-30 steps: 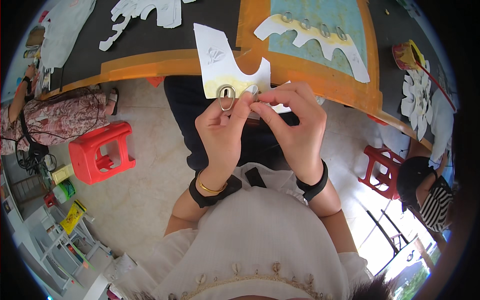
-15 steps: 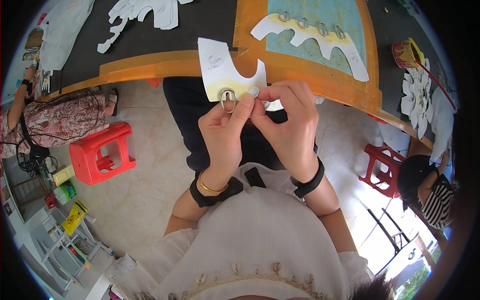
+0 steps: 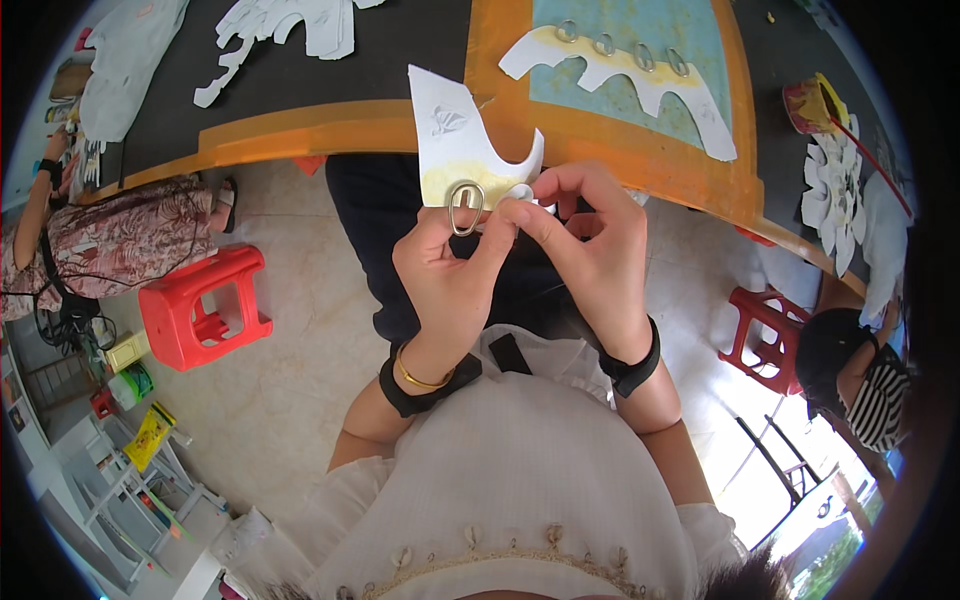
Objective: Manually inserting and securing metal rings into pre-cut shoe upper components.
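Observation:
In front of the table edge I hold up a white cut-out piece (image 3: pixel 447 130) with a curved notch and a yellowish lower strip. A silver oval metal ring (image 3: pixel 453 212) sits at that strip. My left hand (image 3: pixel 440 270) is closed on the piece's lower edge, thumb on the near side, beside the ring. The fingers of my right hand (image 3: pixel 605 250) pinch a small curled white tab at the same edge, touching the left thumb. Whether a second ring lies under those fingers is hidden. On the table rests a similar white strip (image 3: pixel 622 68) carrying several oval rings.
Orange tape (image 3: pixel 300 128) borders the dark table. White cut-outs (image 3: pixel 325 25) lie at the far left, and more white pieces (image 3: pixel 832 190) by a stained pot (image 3: pixel 808 105) at right. Red stools (image 3: pixel 205 310) stand on the floor. Other people are at both sides.
The white piece has shifted slightly right and turned a little. My right hand has moved slightly right, and the tab at the edge now looks more curled over.

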